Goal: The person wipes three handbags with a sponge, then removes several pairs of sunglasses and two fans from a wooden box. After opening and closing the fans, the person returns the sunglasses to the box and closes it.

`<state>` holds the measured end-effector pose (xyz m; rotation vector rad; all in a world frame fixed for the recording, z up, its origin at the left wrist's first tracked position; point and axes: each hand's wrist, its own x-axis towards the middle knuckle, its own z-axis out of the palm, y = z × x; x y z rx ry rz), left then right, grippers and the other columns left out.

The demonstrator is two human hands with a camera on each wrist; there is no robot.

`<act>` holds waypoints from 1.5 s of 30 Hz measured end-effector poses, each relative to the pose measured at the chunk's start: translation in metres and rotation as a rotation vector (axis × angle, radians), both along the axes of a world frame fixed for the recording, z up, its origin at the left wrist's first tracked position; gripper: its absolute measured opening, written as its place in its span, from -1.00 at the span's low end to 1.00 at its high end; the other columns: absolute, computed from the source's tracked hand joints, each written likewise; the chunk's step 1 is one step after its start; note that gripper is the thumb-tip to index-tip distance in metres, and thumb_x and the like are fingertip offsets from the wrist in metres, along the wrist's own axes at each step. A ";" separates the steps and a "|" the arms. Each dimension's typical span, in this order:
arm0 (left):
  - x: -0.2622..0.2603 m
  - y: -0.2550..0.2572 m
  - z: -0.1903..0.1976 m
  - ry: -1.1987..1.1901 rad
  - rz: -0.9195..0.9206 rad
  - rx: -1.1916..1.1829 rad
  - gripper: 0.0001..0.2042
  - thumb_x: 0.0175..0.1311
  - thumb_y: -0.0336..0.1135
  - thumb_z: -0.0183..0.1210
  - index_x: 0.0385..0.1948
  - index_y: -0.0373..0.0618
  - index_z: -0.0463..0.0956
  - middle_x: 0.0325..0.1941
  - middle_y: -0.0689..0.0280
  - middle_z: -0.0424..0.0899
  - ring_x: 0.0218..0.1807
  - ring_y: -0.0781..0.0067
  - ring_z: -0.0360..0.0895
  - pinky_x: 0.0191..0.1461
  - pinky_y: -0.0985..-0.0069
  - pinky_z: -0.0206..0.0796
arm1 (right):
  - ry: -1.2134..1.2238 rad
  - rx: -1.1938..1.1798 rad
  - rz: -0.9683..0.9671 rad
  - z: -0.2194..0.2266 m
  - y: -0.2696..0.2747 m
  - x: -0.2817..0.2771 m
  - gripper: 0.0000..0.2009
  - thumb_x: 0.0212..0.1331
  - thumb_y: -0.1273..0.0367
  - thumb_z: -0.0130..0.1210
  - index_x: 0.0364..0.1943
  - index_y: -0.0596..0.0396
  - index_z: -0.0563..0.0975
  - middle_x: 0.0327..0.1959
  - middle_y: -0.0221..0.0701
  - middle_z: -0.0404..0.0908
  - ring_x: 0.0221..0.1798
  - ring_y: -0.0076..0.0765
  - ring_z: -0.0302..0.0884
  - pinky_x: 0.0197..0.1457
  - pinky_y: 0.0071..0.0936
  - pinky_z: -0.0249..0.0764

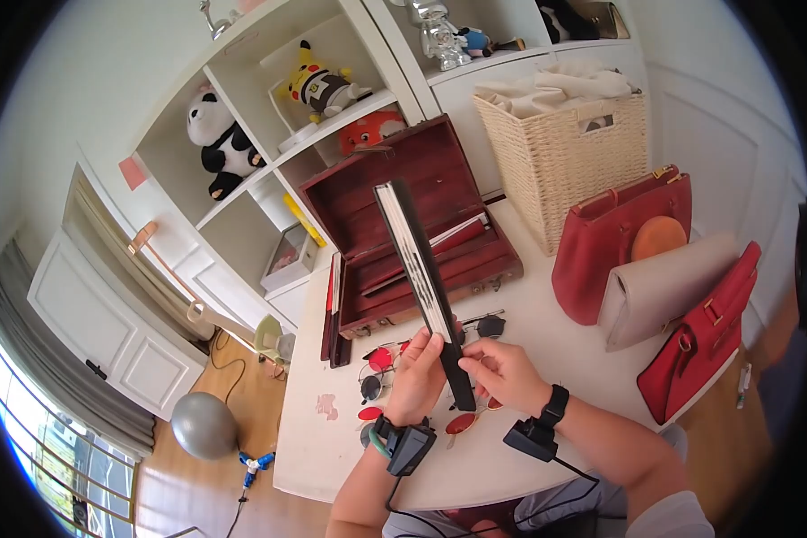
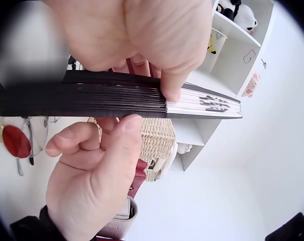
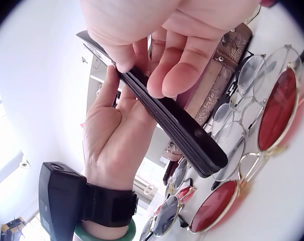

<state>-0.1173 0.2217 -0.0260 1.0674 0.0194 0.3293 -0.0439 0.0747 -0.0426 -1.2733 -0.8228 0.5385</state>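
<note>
A white shelf unit point(image 1: 387, 54) of smooth boards stands behind a pale, matte counter point(image 1: 332, 457). On the counter's far side rises a woven wicker basket point(image 1: 529, 152), box-shaped and coarse, heaped with cream cloth. Before the shelves lies a reddish-brown suitcase point(image 1: 421, 161), its lid raised, the inside glossy like varnished wood; the right wrist view shows a raised floral pattern on its outer face. Along the right edge lean a tall red handbag point(image 1: 592, 260), a flat beige bag point(image 1: 663, 291) with a soft sheen, and a smaller red bag point(image 1: 699, 350).

The folded fan point(image 1: 421, 269) is held slantwise above the counter: a long, narrow stack of black slats, rounded at the lower end, with tightly pleated white and black-marked leaf above. The left hand point(image 1: 417, 381) has its grip around the fan, thumb pressed where leaf meets slats; the right hand point(image 1: 511, 381) pinches the slatted part.

Thin metal-rimmed sunglasses point(image 1: 381, 360), some with red lenses, lie beneath and around the hands, crowding the space under the fan's rounded end. Open room remains above the fan's upper tip and across the counter's near-left stretch.
</note>
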 end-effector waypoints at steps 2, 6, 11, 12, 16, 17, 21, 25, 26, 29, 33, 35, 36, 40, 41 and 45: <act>-0.002 0.000 -0.004 0.008 -0.009 -0.030 -0.67 0.40 -0.21 -0.04 0.10 -0.16 0.35 0.12 0.28 0.45 0.17 0.43 0.35 0.26 0.37 0.17 | -0.021 -0.008 0.041 -0.007 0.002 -0.001 -0.83 0.28 0.38 0.04 -0.18 0.22 0.47 -0.51 -0.43 0.57 -0.57 -0.65 0.50 -0.53 -0.68 0.44; -0.006 0.005 -0.017 -0.008 -0.004 0.009 -0.69 0.40 -0.22 -0.04 0.06 -0.18 0.38 0.05 0.30 0.51 0.08 0.48 0.41 0.20 0.44 0.20 | -0.046 -0.010 0.026 -0.007 0.003 -0.005 -0.86 0.27 0.41 0.04 -0.26 0.24 0.45 -0.53 -0.42 0.55 -0.56 -0.62 0.52 -0.51 -0.66 0.46; -0.010 0.006 -0.007 -0.044 0.195 0.471 -0.83 0.39 -0.35 0.00 -0.18 -0.23 0.51 -0.29 0.44 0.46 -0.17 0.65 0.36 0.00 0.67 0.19 | -0.077 0.044 -0.033 -0.004 0.002 -0.013 -0.88 0.24 0.46 0.05 -0.37 0.24 0.40 -0.56 -0.44 0.52 -0.57 -0.60 0.55 -0.55 -0.65 0.47; -0.012 0.005 -0.004 -0.048 0.198 0.470 -0.83 0.39 -0.35 0.00 -0.18 -0.23 0.51 -0.29 0.44 0.46 -0.17 0.65 0.36 0.00 0.67 0.19 | -0.082 0.043 -0.030 -0.003 0.002 -0.014 -0.88 0.24 0.46 0.05 -0.37 0.24 0.40 -0.56 -0.44 0.52 -0.57 -0.60 0.55 -0.55 -0.65 0.47; -0.017 0.008 -0.002 -0.059 0.283 0.636 -0.85 0.37 -0.37 0.01 -0.27 -0.26 0.50 -0.35 0.45 0.42 -0.25 0.67 0.32 -0.09 0.69 0.15 | -0.058 0.049 -0.087 0.001 0.001 -0.013 -0.89 0.24 0.46 0.04 -0.38 0.22 0.39 -0.56 -0.45 0.51 -0.60 -0.60 0.54 -0.58 -0.67 0.43; -0.018 0.011 -0.004 -0.047 0.317 0.691 -0.84 0.37 -0.36 0.01 -0.30 -0.26 0.50 -0.37 0.46 0.41 -0.27 0.68 0.30 -0.12 0.70 0.14 | -0.037 0.032 -0.116 0.002 0.000 -0.012 -0.88 0.24 0.45 0.04 -0.38 0.21 0.39 -0.56 -0.45 0.50 -0.61 -0.60 0.53 -0.59 -0.67 0.42; -0.021 0.020 -0.002 -0.032 0.362 0.527 -0.83 0.39 -0.34 -0.02 -0.32 -0.24 0.48 -0.43 0.44 0.44 -0.35 0.68 0.30 -0.21 0.68 0.16 | 0.034 0.132 -0.214 0.001 -0.001 0.009 -0.88 0.27 0.45 0.00 -0.37 0.20 0.34 -0.57 -0.45 0.49 -0.61 -0.56 0.55 -0.59 -0.66 0.42; -0.018 0.032 0.000 -0.175 0.337 0.124 -0.83 0.41 -0.30 -0.06 -0.23 -0.19 0.44 -0.45 0.36 0.52 -0.42 0.58 0.40 -0.27 0.58 0.28 | 0.038 0.253 -0.318 0.012 -0.006 0.022 -0.91 0.32 0.46 -0.12 -0.26 0.17 0.25 -0.44 -0.33 0.53 -0.53 -0.41 0.61 -0.49 -0.56 0.56; -0.018 0.034 0.000 -0.185 0.337 0.081 -0.83 0.42 -0.30 -0.06 -0.20 -0.19 0.43 -0.42 0.33 0.53 -0.37 0.55 0.44 -0.22 0.55 0.32 | 0.090 0.315 -0.334 0.016 -0.005 0.022 -0.92 0.33 0.46 -0.15 -0.23 0.17 0.24 -0.38 -0.30 0.53 -0.51 -0.37 0.62 -0.45 -0.53 0.59; -0.015 0.034 -0.003 -0.208 0.333 -0.013 -0.82 0.42 -0.30 -0.07 -0.15 -0.19 0.41 -0.35 0.29 0.57 -0.27 0.50 0.52 -0.12 0.49 0.40 | 0.136 0.353 -0.344 0.018 -0.007 0.022 -0.92 0.35 0.46 -0.20 -0.16 0.16 0.21 -0.24 -0.24 0.52 -0.46 -0.28 0.64 -0.37 -0.45 0.64; -0.012 0.037 -0.008 -0.248 0.349 -0.093 -0.80 0.42 -0.29 -0.07 -0.10 -0.19 0.39 -0.16 0.30 0.55 -0.21 0.54 0.51 0.01 0.39 0.43 | 0.255 0.395 -0.365 0.017 -0.006 0.024 -0.89 0.36 0.43 -0.21 -0.13 0.15 0.22 -0.24 -0.25 0.53 -0.43 -0.27 0.64 -0.30 -0.41 0.64; -0.012 0.035 -0.007 -0.265 0.344 -0.118 -0.80 0.42 -0.29 -0.09 -0.10 -0.20 0.38 -0.14 0.29 0.54 -0.21 0.53 0.51 0.05 0.38 0.41 | 0.293 0.404 -0.369 0.018 -0.006 0.025 -0.88 0.36 0.41 -0.21 -0.11 0.14 0.22 -0.23 -0.24 0.53 -0.41 -0.27 0.64 -0.27 -0.39 0.64; -0.012 0.036 -0.008 -0.264 0.344 -0.117 -0.80 0.42 -0.29 -0.09 -0.10 -0.20 0.38 -0.14 0.29 0.54 -0.21 0.53 0.51 0.05 0.38 0.41 | 0.294 0.403 -0.359 0.018 -0.007 0.025 -0.87 0.37 0.41 -0.21 -0.10 0.14 0.22 -0.22 -0.23 0.53 -0.40 -0.27 0.64 -0.25 -0.38 0.64; -0.011 0.038 -0.011 -0.262 0.325 -0.106 -0.80 0.43 -0.30 -0.10 -0.10 -0.21 0.39 -0.12 0.28 0.53 -0.21 0.52 0.51 0.10 0.37 0.39 | 0.295 0.404 -0.346 0.016 -0.007 0.025 -0.86 0.36 0.41 -0.22 -0.09 0.13 0.23 -0.18 -0.21 0.53 -0.39 -0.28 0.64 -0.24 -0.39 0.64; -0.011 0.039 -0.011 -0.258 0.325 -0.105 -0.80 0.43 -0.30 -0.11 -0.09 -0.21 0.39 -0.12 0.28 0.53 -0.21 0.52 0.51 0.10 0.37 0.39 | 0.296 0.404 -0.345 0.016 -0.007 0.025 -0.86 0.36 0.41 -0.22 -0.09 0.13 0.23 -0.18 -0.21 0.53 -0.39 -0.28 0.64 -0.24 -0.39 0.64; -0.012 0.036 -0.008 -0.254 0.338 -0.111 -0.80 0.43 -0.30 -0.10 -0.09 -0.21 0.39 -0.13 0.27 0.54 -0.21 0.53 0.51 0.11 0.36 0.39 | 0.291 0.389 -0.345 0.017 -0.007 0.024 -0.85 0.36 0.39 -0.22 -0.07 0.09 0.24 -0.16 -0.24 0.53 -0.37 -0.32 0.63 -0.23 -0.41 0.61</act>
